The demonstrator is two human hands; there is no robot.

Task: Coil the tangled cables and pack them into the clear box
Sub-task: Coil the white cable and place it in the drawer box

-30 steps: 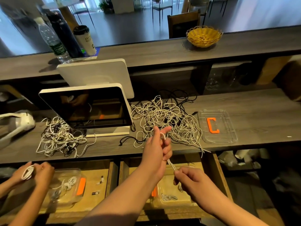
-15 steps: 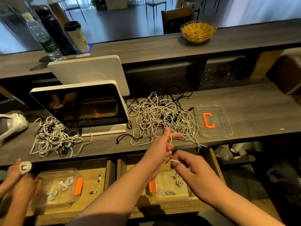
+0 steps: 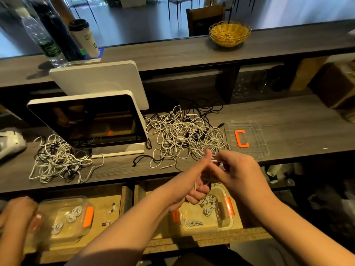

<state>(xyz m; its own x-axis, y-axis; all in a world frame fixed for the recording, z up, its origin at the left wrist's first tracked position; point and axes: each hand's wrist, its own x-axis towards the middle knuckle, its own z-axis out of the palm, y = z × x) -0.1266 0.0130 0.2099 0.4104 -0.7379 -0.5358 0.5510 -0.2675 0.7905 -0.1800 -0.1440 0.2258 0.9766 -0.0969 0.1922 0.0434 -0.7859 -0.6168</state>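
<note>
A tangle of white and black cables lies on the grey counter. My left hand is raised in front of it with a white cable wound round its fingers. My right hand pinches the same cable just beside the left thumb. Below both hands, in an open drawer, stands the clear box with orange clips; three coiled white cables lie inside it. Its clear lid with an orange clip rests on the counter to the right of the tangle.
A white point-of-sale screen stands left of the tangle, with a second cable heap beside it. Another person's hands work at a second clear box in the left drawer. Bottles, a cup and a yellow basket sit on the upper shelf.
My right hand rose from below the left hand to beside its thumb, drawing the white cable up and round the left fingers. The other person's hands dropped toward the left box.
</note>
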